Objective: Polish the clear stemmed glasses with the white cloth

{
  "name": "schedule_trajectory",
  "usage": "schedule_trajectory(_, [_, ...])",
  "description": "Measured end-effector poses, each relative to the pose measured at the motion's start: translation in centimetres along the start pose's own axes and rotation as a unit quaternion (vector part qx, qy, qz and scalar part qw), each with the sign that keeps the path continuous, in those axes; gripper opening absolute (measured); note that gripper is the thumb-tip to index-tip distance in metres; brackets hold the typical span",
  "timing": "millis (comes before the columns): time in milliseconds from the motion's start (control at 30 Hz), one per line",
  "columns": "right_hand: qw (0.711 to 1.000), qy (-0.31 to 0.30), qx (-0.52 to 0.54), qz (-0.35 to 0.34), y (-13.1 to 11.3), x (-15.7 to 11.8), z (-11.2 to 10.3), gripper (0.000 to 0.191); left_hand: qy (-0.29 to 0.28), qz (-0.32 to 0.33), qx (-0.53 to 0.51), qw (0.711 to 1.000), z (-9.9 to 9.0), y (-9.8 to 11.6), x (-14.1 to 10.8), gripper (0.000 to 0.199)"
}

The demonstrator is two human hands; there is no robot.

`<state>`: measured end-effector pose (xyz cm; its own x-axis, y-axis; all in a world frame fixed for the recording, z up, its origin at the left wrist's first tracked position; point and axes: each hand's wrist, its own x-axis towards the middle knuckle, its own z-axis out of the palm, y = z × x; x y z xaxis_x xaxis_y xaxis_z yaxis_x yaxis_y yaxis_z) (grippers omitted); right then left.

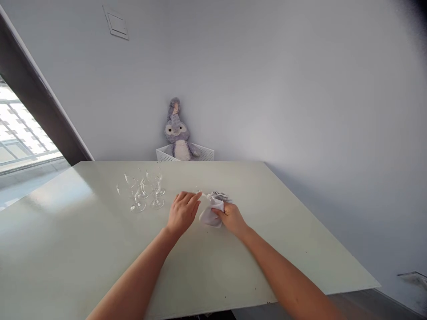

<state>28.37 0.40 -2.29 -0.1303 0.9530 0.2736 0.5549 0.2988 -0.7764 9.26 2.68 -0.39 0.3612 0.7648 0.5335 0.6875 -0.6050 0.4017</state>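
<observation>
My right hand (233,218) is closed around a bunched white and grey cloth (211,216), with the thumb on top of its folds. A small clear glass (204,195) shows between the cloth and my left hand (183,210). It seems to lie sideways, its bowl hidden in the cloth. The left fingers point right and are at the glass's exposed end, with the thumb below them; their exact grip is partly hidden. Left of my left hand, several clear stemmed glasses (156,191) stand upright in a close group.
The pale glossy table (100,258) reaches to the wall. Behind its far edge, a white perforated basket (205,154) holds a purple-grey plush toy (176,132). A window (23,129) is at the left, and a wall switch (116,24) is above.
</observation>
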Motion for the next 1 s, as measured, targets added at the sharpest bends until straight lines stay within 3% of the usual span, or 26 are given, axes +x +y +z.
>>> schedule_trajectory(67, [0.999, -0.019, 0.023, -0.012, 0.0, 0.1, -0.5, 0.018, 0.008, 0.089, 0.067, 0.994, -0.4, -0.3, 0.2, 0.032])
schedule_trajectory(133, [0.997, -0.053, 0.052, -0.039, -0.3, 0.0, -0.9, 0.019, -0.013, 0.135, 0.104, 0.985, -0.6, -0.6, 0.4, 0.032])
schedule_trajectory(267, [0.986, -0.127, 0.068, -0.079, -1.0, -0.2, -1.6, 0.019, -0.056, 0.152, 0.119, 0.98, -0.5, -1.5, 0.4, 0.026])
schedule_trajectory(400, [0.982, -0.138, -0.029, -0.124, -0.5, 0.4, -2.8, 0.019, -0.057, 0.159, 0.112, 0.979, -0.4, -2.2, 0.4, 0.029])
schedule_trajectory(567, [0.989, -0.075, -0.041, -0.117, 1.3, 1.2, -4.5, 0.037, -0.055, 0.106, 0.129, 0.984, -0.1, -2.9, 0.3, 0.033])
schedule_trajectory(733, [0.993, 0.088, 0.066, -0.038, 2.6, 1.5, -5.4, 0.03, -0.032, -0.013, 0.13, 0.991, -0.2, -3.3, 0.2, 0.035])
schedule_trajectory(800, [0.989, 0.127, 0.057, -0.051, 1.9, 1.2, -5.6, 0.03, -0.028, -0.034, 0.14, 0.989, -0.4, -3.2, 0.2, 0.038])
schedule_trajectory(900, [0.982, 0.108, -0.057, -0.144, -0.3, 0.3, -5.6, 0.034, -0.025, -0.049, 0.15, 0.987, -0.4, -3.1, 0.2, 0.038])
schedule_trajectory(1000, [0.953, 0.051, -0.191, -0.23, -2.5, -0.6, -4.9, 0.043, -0.018, -0.046, 0.154, 0.987, -0.2, -2.7, 0.1, 0.033])
